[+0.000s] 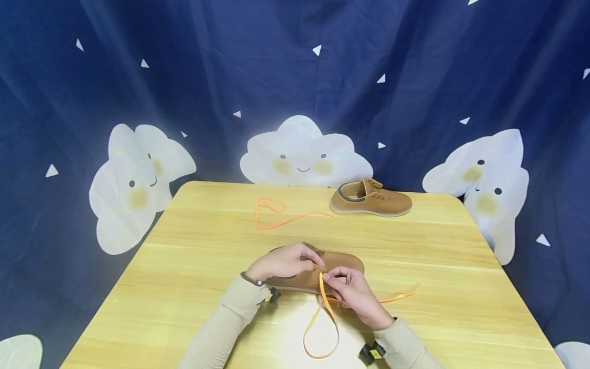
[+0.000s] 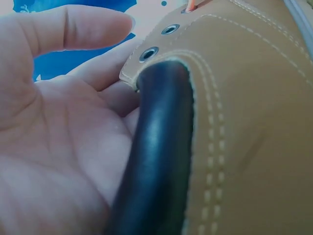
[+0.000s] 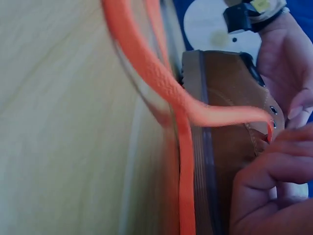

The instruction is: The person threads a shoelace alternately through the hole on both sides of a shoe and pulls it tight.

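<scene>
While shoe (image 1: 345,260) lay on tabletop (image 1: 184,266), left grip (image 1: 288,260) held its flap (image 2: 161,41), right grip (image 1: 351,291) pinched orange lace (image 3: 144,66) beside flap. Second shoe (image 1: 384,203) and loose lace (image 1: 256,215), farther back, showed in head view only. Left wrist view revealed metal-rimmed eyelets (image 2: 149,54), barely visible from above; right wrist view revealed ribbed sole (image 3: 199,166).
</scene>
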Tool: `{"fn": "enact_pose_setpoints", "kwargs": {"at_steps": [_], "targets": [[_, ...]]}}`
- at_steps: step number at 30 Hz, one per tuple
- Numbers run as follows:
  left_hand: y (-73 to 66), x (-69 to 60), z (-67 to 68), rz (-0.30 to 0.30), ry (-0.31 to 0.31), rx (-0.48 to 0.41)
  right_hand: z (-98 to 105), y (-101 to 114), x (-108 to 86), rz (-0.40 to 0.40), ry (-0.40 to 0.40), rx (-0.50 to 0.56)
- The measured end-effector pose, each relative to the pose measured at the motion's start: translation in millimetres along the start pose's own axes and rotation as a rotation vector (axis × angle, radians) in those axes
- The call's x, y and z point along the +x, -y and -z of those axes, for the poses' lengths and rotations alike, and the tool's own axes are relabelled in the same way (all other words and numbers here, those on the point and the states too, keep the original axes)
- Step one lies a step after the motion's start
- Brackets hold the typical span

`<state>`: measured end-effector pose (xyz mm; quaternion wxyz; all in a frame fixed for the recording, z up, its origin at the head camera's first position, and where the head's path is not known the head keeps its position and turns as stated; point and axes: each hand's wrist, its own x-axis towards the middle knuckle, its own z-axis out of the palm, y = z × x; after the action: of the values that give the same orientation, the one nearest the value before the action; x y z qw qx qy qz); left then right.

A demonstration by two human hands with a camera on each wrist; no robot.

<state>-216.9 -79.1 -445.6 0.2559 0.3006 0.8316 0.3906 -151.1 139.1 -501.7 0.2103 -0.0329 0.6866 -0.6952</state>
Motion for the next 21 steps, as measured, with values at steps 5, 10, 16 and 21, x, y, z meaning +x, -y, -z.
{"fn": "enact_pose_setpoints", "kwargs": {"at_steps": [5,10,16,21], "targets": [[-2.3,-0.3,-0.1,0.003,-0.027,-0.017,-4,0,1.2,0.029,-0.076,-0.007],[-2.3,-0.7,-0.5,-0.04,-0.061,-0.063,-3,0,1.2,0.039,-0.062,-0.026],[-7.1,-5.2,3.9,-0.102,-0.142,-0.146,0,1,0.7,0.041,-0.04,-0.033],[-16.7,-10.4,7.9,-0.178,-0.197,-0.175,1,1,1.7,0.039,-0.039,-0.029]]}}
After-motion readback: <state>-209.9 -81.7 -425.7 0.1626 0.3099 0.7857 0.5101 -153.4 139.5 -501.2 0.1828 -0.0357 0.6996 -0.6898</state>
